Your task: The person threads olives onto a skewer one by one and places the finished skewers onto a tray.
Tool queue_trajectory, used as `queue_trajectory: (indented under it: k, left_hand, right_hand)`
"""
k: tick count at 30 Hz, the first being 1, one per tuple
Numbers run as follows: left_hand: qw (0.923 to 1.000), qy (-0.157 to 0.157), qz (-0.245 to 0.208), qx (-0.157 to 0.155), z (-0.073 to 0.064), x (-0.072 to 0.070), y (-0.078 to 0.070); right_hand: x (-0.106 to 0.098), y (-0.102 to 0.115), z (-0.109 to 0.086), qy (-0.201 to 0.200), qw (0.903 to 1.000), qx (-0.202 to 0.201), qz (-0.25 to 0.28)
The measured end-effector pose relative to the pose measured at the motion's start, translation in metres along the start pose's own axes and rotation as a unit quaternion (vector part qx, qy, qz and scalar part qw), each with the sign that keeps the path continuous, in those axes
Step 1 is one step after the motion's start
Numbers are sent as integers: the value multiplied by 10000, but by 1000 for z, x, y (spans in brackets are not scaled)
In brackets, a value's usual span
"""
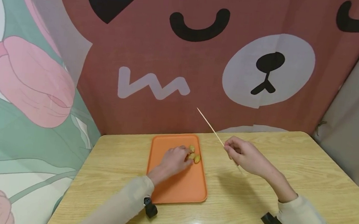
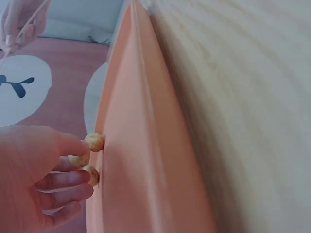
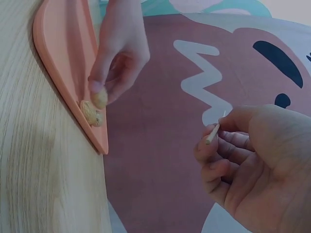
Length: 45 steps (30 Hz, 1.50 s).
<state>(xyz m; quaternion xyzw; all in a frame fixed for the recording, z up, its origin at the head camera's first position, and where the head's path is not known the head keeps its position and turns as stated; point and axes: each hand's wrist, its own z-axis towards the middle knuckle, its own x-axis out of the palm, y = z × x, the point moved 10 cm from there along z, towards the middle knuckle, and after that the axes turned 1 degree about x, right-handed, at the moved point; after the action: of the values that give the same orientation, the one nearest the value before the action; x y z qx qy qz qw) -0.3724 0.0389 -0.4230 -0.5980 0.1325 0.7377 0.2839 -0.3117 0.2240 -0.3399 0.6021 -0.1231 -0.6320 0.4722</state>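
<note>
Over the orange tray (image 1: 172, 191), my left hand (image 1: 175, 159) pinches a small yellow-brown ball (image 3: 100, 98) between thumb and fingers. Two similar balls lie against the tray's right side: one ball (image 1: 197, 158) beside the fingertips and another ball (image 1: 191, 148) just beyond them. What kind of food they are, if any, I cannot tell. To the right, raised above the table, my right hand (image 1: 246, 156) grips a thin wooden skewer (image 1: 208, 124) near its lower end. The skewer's long part slants up and left, with nothing on it. Its blunt end (image 3: 210, 140) shows in the right wrist view.
The wooden table (image 1: 109, 177) stretches around the tray. Behind it hangs a cloth with a bear face (image 1: 153, 117), close to the table's back edge. A flowered cloth (image 1: 31, 88) hangs at the left. A black strap (image 1: 150, 209) dangles from the left wrist.
</note>
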Motion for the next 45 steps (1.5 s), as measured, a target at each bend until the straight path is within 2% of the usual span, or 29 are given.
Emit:
queue_trajectory:
  k: [8, 12, 15, 19, 22, 26, 31, 33, 36, 38, 40, 45]
  left_hand:
    - [9971, -618, -439, 33, -9, -27, 1]
    - [9953, -823, -508, -9, -14, -36, 7]
    - [9930, -910, -752, -96, -18, -41, 15]
    - [9853, -1066, -1313, -239, -24, -49, 28]
    - [9768, -1269, -1702, -281, -27, -57, 35]
    - [9599, -1475, -2364, -315, -31, -68, 44]
    - [9311, -1626, -3256, -237, -33, -75, 52]
    - [9121, -1592, -3768, -265, -34, -76, 55]
    - [8751, -1434, -4610, -344, -34, -76, 58]
    - [8571, -1340, -4963, -348, -35, -79, 59]
    - [8504, -1261, -5096, -341, -36, -82, 59]
    - [8509, -1162, -5115, -300, -43, -92, 66]
  right_hand:
    - [3, 4, 3, 76, 10000, -5, 22]
    - [6, 5, 3, 121, 9999, 17, 33]
    - [8, 6, 3, 191, 9998, 11, 58]
    - [13, 10, 3, 258, 9996, -66, 63]
    - [14, 13, 3, 176, 9997, -154, -42]
    - [15, 16, 3, -34, 9995, -239, -194]
    - [18, 13, 1, -256, 9993, -191, -212]
    - [19, 14, -1, -294, 9992, -208, -199]
    - [20, 21, -2, -289, 9989, -336, -128]
    - [21, 28, -3, -270, 9986, -454, -78]
    - [20, 34, -4, -264, 9981, -549, -8]
    - [17, 50, -9, -381, 9967, -716, 2]
